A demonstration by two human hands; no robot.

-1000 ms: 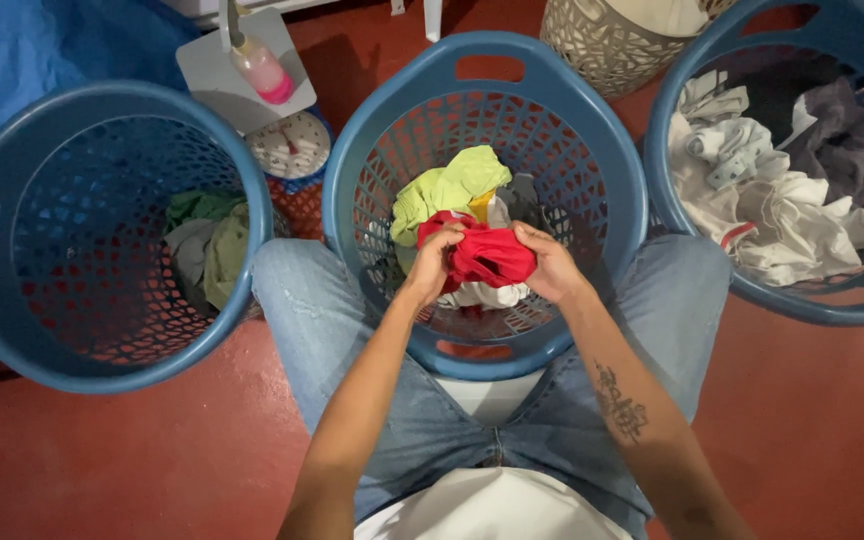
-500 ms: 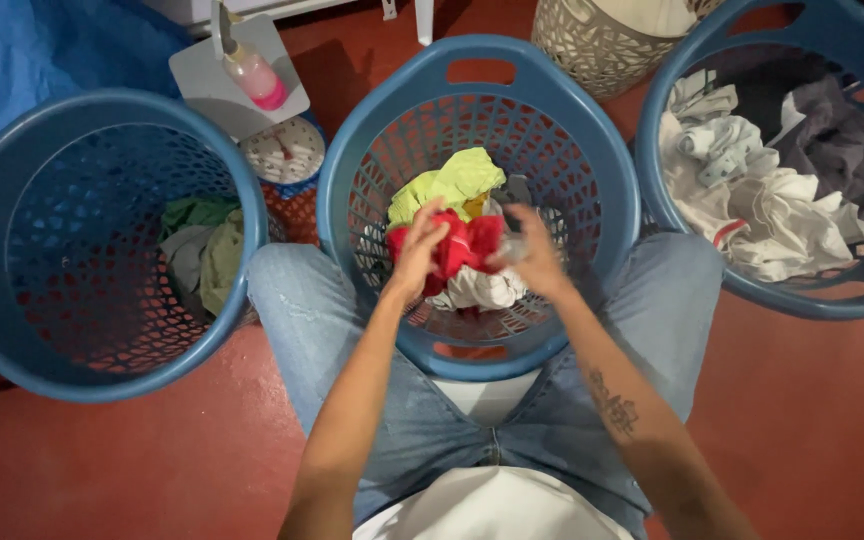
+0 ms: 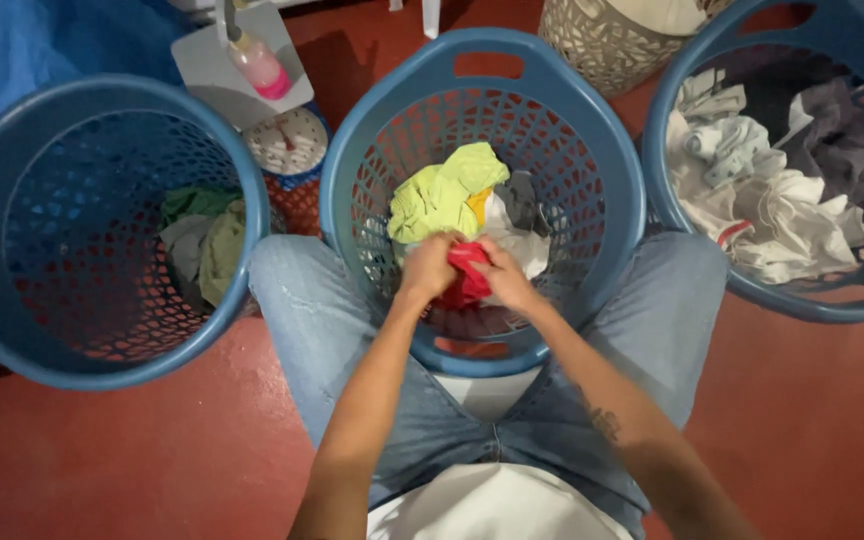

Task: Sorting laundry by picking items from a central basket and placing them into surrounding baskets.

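Where the person's 2 knees part, the middle basket (image 3: 592, 170) stands on the red floor (image 3: 832, 420). Left hand (image 3: 428, 266) and right hand (image 3: 505, 281) meet over its near side, both closed around a bunched red cloth (image 3: 467, 278). Beyond the cloth, inside the middle basket, lie a yellow-green garment (image 3: 442, 195) and white and grey pieces. Left of the middle basket stands a basket (image 3: 102, 370) holding green items; right of it, a basket (image 3: 802, 305) of pale laundry.

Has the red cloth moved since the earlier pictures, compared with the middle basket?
Yes. The red cloth, bunched between the left hand and right hand, now sits closer to the near rim of the middle basket, nearer the person.
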